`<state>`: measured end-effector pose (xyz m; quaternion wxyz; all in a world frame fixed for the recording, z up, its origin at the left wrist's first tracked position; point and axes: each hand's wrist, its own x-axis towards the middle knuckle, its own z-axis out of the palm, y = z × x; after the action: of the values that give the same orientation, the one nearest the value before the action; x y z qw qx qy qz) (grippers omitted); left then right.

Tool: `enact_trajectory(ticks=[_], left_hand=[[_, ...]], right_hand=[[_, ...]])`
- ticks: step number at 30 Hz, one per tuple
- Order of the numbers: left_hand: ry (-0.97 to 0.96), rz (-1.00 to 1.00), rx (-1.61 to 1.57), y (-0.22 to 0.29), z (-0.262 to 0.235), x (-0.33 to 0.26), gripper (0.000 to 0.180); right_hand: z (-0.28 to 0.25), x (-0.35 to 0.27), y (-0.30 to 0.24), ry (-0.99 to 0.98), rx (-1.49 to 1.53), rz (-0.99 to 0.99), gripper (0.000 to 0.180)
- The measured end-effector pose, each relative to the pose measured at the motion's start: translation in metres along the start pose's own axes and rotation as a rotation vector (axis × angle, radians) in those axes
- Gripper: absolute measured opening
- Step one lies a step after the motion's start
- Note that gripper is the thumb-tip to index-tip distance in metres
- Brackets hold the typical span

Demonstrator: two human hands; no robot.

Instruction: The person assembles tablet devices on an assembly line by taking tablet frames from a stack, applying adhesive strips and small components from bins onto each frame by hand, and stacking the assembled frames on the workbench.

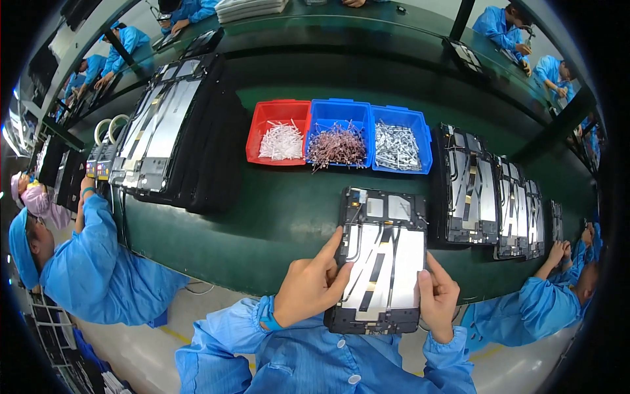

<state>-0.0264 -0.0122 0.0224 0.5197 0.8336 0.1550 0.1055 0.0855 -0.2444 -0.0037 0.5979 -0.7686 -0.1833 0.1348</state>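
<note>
Two hands of mine grip one opened tablet chassis [382, 262] at lower centre of the head view: my left hand [314, 284] is closed on its left edge, my right hand [438, 295] on its right. Above it on the green worktop [289, 217] sit a red bin [277, 131] and two blue bins [338, 134].

Opened tablet chassis [380, 259], black frame with silver shielding plates, black ribbon cables and small boards at top, lying flat, long side running away from the person, overhanging near edge of the green conveyor table, held on both sides.
</note>
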Motion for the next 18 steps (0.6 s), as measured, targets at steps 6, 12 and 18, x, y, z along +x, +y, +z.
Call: enact_trajectory(ticks=[6, 12, 18], left_hand=[[-0.025, 0.025, 0.212, -0.006, 0.0, -0.005, 0.064], [0.057, 0.143, 0.082, 0.005, 0.001, -0.009, 0.06], [0.37, 0.555, 0.192, -0.007, -0.01, 0.077, 0.022]], right_hand=[[0.002, -0.001, -0.009, -0.023, -0.283, 0.001, 0.035], [-0.002, -0.007, -0.029, -0.021, -0.201, 0.003, 0.043], [-0.034, 0.032, -0.044, 0.203, 0.334, 0.095, 0.049]])
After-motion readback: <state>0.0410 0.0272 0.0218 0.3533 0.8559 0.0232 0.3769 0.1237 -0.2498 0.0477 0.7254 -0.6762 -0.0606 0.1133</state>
